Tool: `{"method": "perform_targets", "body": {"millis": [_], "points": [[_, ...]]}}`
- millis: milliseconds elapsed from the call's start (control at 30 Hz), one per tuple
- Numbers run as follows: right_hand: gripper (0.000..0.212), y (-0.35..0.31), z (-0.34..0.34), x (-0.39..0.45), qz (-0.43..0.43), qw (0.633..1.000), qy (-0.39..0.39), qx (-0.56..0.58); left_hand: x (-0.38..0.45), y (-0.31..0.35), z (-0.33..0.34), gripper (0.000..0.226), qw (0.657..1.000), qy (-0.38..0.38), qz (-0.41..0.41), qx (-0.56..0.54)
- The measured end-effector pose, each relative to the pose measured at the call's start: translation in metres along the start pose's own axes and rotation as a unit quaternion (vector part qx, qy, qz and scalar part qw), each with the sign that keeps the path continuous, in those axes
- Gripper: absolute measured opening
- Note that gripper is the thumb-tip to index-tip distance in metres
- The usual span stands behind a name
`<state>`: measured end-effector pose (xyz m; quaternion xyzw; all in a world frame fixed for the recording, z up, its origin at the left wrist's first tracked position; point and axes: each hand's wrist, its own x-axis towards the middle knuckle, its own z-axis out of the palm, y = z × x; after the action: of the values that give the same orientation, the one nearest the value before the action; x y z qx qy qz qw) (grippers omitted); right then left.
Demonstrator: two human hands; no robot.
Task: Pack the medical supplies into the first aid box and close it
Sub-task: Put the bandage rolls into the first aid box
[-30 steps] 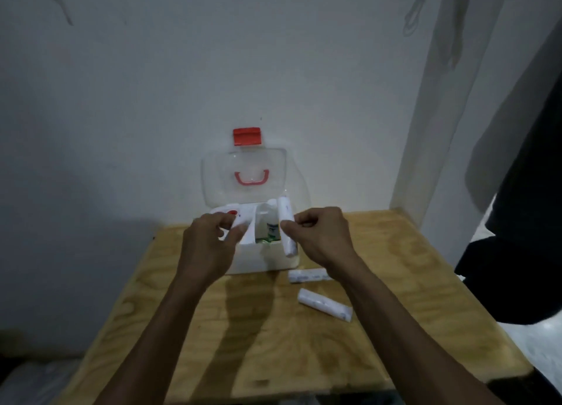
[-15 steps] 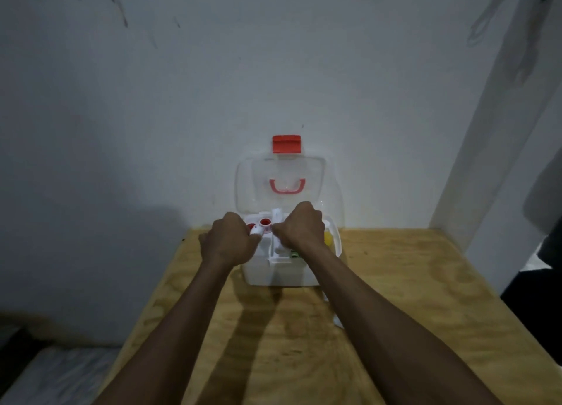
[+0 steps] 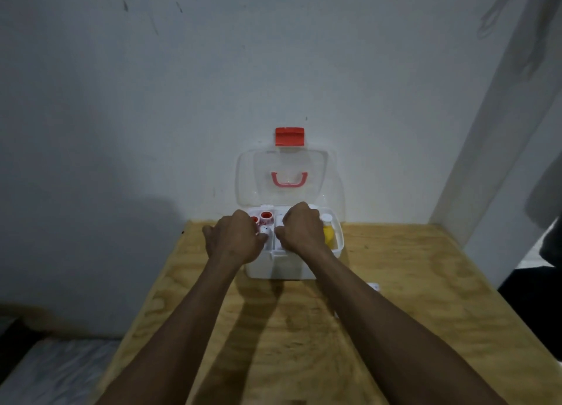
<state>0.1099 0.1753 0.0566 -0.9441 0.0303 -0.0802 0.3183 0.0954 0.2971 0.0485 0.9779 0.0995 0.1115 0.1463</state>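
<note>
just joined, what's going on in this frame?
A person is packing a white first aid box on a wooden table. Both hands are down in the open box: left hand on a small white item beside red-capped containers, right hand next to a yellow bottle. The clear lid stands open.

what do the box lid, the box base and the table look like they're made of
Lid: clear glossy plastic, likely; the wall shows through it. Latch and handle: opaque red plastic. Base: opaque white plastic, smooth and matte. Table: bare plywood, it seems, with swirling grain and no shine.
</note>
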Motion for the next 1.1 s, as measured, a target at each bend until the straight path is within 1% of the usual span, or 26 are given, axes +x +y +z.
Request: {"method": "perform_targets", "body": {"millis": [100, 233, 500, 600, 700, 767, 833, 933, 1000, 1100], "points": [[0.028, 0.002, 0.000, 0.001, -0.001, 1.000, -0.002, 0.000, -0.001, 0.001, -0.003, 0.028, 0.999, -0.018, 0.032, 0.029], [0.026, 0.003, 0.002, 0.004, -0.008, 1.000, -0.001, -0.008, 0.001, 0.001, -0.007, 0.022, 0.997, -0.037, 0.046, 0.056], [0.027, 0.004, -0.001, 0.001, -0.020, 1.000, -0.004, -0.001, -0.006, 0.004, -0.015, 0.027, 0.996, -0.044, 0.052, 0.059], [0.030, 0.008, -0.012, -0.004, -0.036, 0.999, 0.003, 0.026, -0.011, 0.002, -0.019, 0.033, 0.998, -0.024, 0.052, 0.021], [0.026, 0.013, -0.028, -0.012, -0.053, 0.997, 0.013, 0.048, -0.017, 0.003, -0.020, 0.032, 0.997, 0.014, 0.063, -0.039], [0.030, 0.018, -0.038, -0.019, -0.063, 0.995, 0.023, 0.069, -0.023, 0.007, -0.020, 0.032, 0.994, 0.042, 0.073, -0.063], [0.034, 0.029, -0.054, -0.029, -0.062, 0.994, 0.027, 0.087, -0.032, 0.015, -0.020, 0.032, 0.989, 0.071, 0.090, -0.098], [0.028, 0.058, -0.084, -0.042, -0.052, 0.994, 0.036, 0.091, -0.052, 0.031, -0.016, 0.024, 0.971, 0.103, 0.133, -0.170], [0.023, 0.084, -0.101, -0.048, -0.052, 0.995, 0.044, 0.072, -0.068, 0.043, -0.008, 0.022, 0.961, 0.095, 0.166, -0.201], [0.024, 0.121, -0.112, -0.054, -0.032, 0.998, 0.031, 0.051, -0.090, 0.061, 0.011, 0.024, 0.951, 0.052, 0.192, -0.237]]}}
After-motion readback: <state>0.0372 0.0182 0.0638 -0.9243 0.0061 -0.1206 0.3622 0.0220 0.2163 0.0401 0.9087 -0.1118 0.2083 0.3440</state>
